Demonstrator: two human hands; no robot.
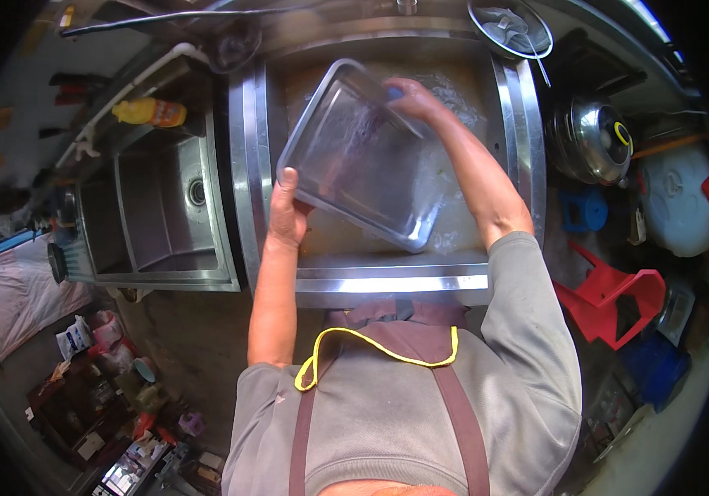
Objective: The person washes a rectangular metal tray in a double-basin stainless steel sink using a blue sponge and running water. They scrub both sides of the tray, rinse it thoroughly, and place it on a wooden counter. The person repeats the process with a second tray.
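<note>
A deep rectangular metal pan [354, 167] is tilted over a large stainless steel sink [255, 155]. My left hand [288, 211] grips its near left corner, thumb over the rim. At the pan's far right side, my right hand [415, 99] is closed around a small blue item [395, 93], mostly hidden by the fingers; it may be a scrubber. Wet streaks and glare show on the pan's inner face. Murky water with patches of foam [453, 102] covers the sink bottom beneath.
To the left stands a second steel sink [171, 204], with a yellow bottle [150, 113] on its back ledge. A bowl holding a mesh strainer [509, 31] sits at the far right corner. On the right are a lidded steel pot [593, 139] and a red plastic stool [615, 291].
</note>
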